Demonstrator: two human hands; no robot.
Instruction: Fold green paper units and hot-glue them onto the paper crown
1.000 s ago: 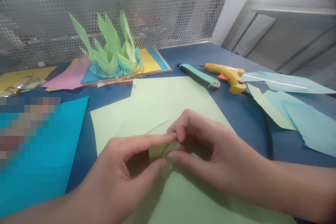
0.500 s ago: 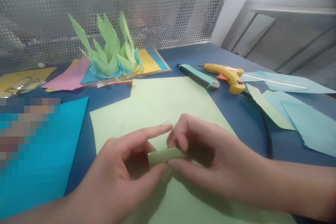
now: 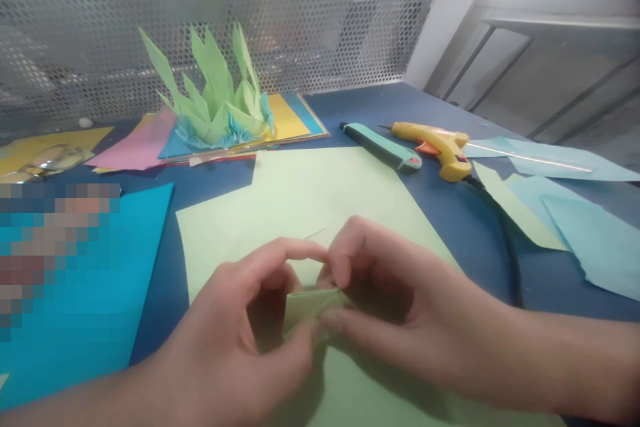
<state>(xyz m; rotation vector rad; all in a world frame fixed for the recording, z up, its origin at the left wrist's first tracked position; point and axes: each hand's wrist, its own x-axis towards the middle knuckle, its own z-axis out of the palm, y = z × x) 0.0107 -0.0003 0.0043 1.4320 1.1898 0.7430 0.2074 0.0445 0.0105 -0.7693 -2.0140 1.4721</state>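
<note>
Both your hands were busy over the large pale-green sheet, with a small folded green piece caught low between them, near the front of the blue surface. A second earlier, the index finger of your left hand lay straight across the top of the piece; it had since risen and bent into an arch, its tip meeting the curled fingers of your right hand, with a gap showing beneath. The piece's front face and upper edge came clearer as a result. Your thumbs sat almost tip to tip against its near side, your left pinching it from the left and your right gripping its right end, though the fingertips behind it were hidden. The shift looked like an adjustment of grip rather than a release, the paper apparently kept under control while the fold was being worked; whether the crease was fully set could not be told. The rest of the layout held its place: the yellow glue gun and the teal cutter lay beyond your right hand, and the leafy green paper model stood at the back, left of centre.
</note>
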